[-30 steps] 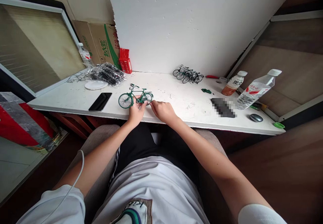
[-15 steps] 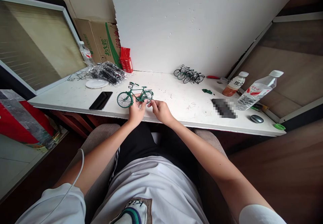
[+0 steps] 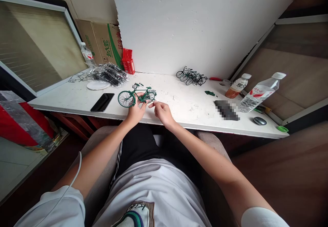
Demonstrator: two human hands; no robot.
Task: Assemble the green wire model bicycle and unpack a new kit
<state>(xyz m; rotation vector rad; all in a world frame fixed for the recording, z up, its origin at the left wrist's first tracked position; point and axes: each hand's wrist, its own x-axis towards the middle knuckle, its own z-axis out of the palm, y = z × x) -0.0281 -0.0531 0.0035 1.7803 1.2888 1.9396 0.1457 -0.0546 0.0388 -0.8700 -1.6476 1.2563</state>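
A green model bicycle (image 3: 140,94) is held above the front part of the white table, its handlebar end to the left. My left hand (image 3: 137,110) is closed around its lower middle, with the thumb up by the pedals. Beside the lower rear wheel is my right hand (image 3: 163,112), its fingers curled and the fingertips close together. Whether those fingertips grip a small part there or only touch the wheel is too small to make out. Behind, several more model bicycles (image 3: 191,76), black and green, stand in a cluster against the white board.
Left on the table (image 3: 176,114) lie a black phone (image 3: 102,102), a white lid (image 3: 98,85) and plastic-wrapped black parts (image 3: 110,74). To the right are a green part (image 3: 209,93), two bottles, namely a tea bottle (image 3: 237,86) and a water bottle (image 3: 262,92), and a mouse (image 3: 259,121).
The bicycle and my left hand have shifted slightly left and tilted a little. My right fingertips have moved slightly lower beside the rear wheel.
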